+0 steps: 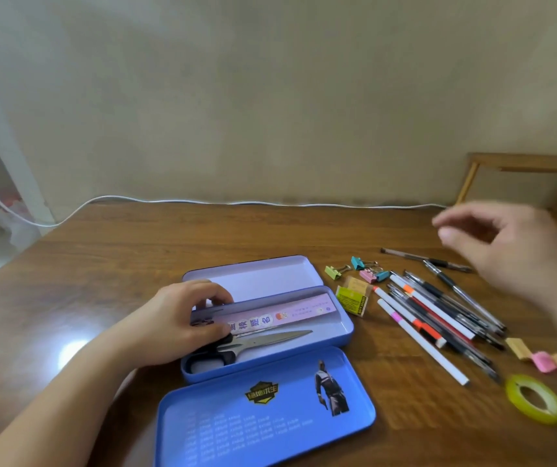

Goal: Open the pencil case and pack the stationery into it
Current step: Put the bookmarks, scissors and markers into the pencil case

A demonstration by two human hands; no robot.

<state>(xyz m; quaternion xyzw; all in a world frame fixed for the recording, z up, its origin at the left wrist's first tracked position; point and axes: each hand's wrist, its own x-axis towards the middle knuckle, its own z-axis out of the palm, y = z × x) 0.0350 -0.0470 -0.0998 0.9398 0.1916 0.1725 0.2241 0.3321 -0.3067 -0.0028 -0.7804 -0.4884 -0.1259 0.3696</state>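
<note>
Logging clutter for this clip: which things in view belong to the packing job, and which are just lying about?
Job:
pencil case, open
ruler and scissors, inside it
pens
binder clips
eraser
tape roll
sticky notes
left hand
right hand

Lying about:
white cable
wooden rack

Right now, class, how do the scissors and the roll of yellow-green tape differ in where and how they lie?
The scissors lie inside the open blue pencil case; the roll of yellow-green tape lies outside it on the table. The left hand rests over the scissors' black handles; no hand touches the tape. Both lie flat.
</note>
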